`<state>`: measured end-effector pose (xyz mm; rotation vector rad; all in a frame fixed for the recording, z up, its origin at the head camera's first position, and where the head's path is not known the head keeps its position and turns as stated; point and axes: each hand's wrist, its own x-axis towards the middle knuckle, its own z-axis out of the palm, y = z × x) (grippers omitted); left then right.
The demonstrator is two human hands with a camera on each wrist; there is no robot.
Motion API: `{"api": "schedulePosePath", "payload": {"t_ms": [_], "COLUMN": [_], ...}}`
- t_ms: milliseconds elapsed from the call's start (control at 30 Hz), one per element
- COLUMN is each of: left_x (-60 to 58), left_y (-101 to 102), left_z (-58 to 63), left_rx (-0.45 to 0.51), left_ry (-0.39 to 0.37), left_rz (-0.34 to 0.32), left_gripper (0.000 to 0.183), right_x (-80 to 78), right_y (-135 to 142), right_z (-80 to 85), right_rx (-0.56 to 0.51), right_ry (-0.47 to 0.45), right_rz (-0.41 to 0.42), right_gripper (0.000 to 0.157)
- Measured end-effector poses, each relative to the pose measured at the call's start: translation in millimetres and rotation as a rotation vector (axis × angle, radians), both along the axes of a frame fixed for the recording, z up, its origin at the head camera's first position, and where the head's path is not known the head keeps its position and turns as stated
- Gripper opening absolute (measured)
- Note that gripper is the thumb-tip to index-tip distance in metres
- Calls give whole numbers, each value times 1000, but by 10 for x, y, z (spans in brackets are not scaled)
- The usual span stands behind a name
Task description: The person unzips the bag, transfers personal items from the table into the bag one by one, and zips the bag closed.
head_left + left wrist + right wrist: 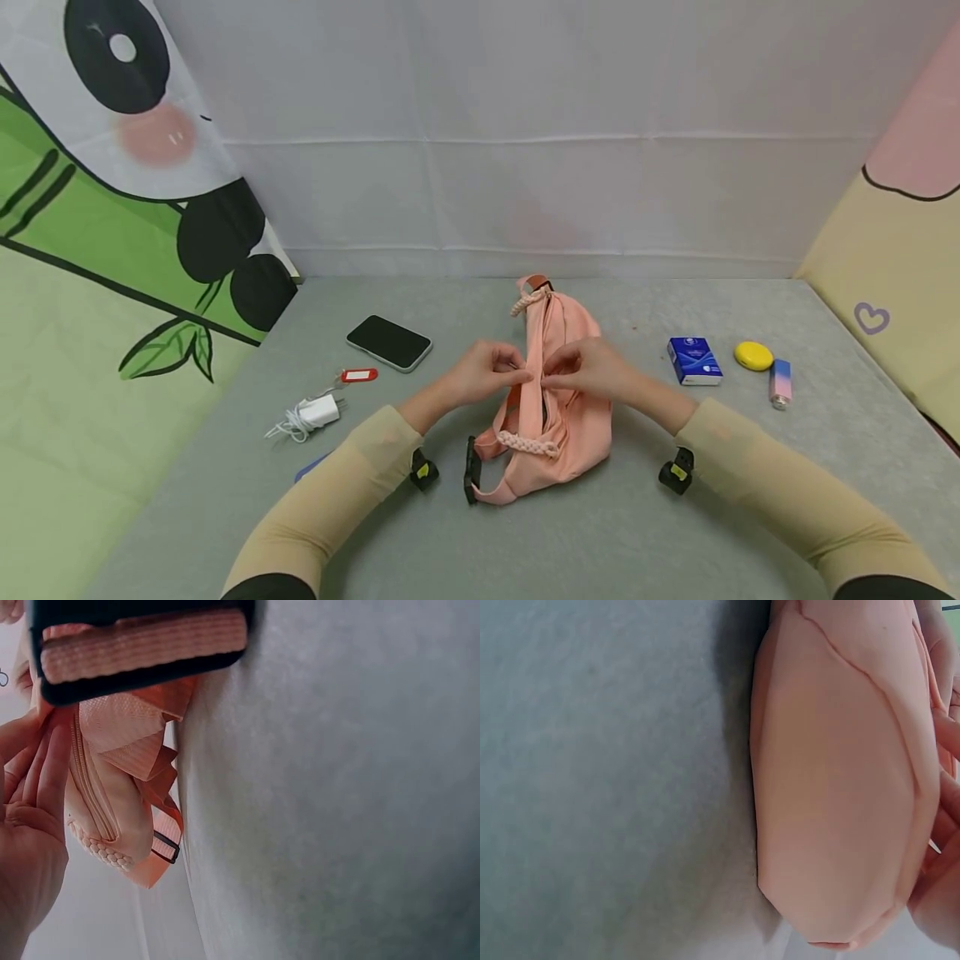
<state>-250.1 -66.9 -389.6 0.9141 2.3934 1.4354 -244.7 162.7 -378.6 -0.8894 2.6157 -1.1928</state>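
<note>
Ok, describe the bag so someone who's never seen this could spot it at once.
On the grey table, look to the middle, where the left hand and right hand are. Both hold a pink bag with a black buckle at its near end. Unlike the phone to its left and the blue box to its right, it is big and made of cloth.

The bag (pixel 583 429) rests on the worktop (pixel 450 550), before the backdrop (pixel 525 183). Left of the bag: the phone (pixel 388 342), rearmost; the tag (pixel 359 375), in front of the phone; the charger (pixel 319 411), left and forward of the tag. Right of the bag, in order outward: the pack (pixel 695 361), the disc (pixel 753 356), the stick (pixel 780 382).
</note>
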Motion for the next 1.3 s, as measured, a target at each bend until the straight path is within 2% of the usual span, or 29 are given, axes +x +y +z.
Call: {"api": "schedulePosePath", "payload": {"t_ms": [167, 433, 700, 833, 967, 1067, 1300], "left_x": [10, 0, 17, 24, 38, 44, 77], "left_y": [10, 27, 34, 2, -81, -150, -291], "left_z": [-16, -33, -14, -6, 14, 40, 127], "left_rx": [28, 52, 25, 21, 19, 6, -33], "left_ry": [-19, -7, 11, 27, 51, 88, 151], "left_rz": [-8, -4, 0, 15, 25, 27, 19], "left_gripper": [12, 12, 14, 16, 17, 17, 19], "right_x": [-8, -13, -9, 29, 98, 137, 211], "right_y": [-5, -24, -15, 64, 214, 341, 582], "right_z": [-37, -69, -34, 58, 188, 259, 362], "right_rx": [-41, -115, -130, -123, -73, -39, 24], "right_ry": [-41, -82, -54, -61, -79, -57, 2], "right_rz": [2, -29, -22, -28, -79, -113, -132], "right_gripper": [11, 8, 6, 9, 10, 9, 8]}}
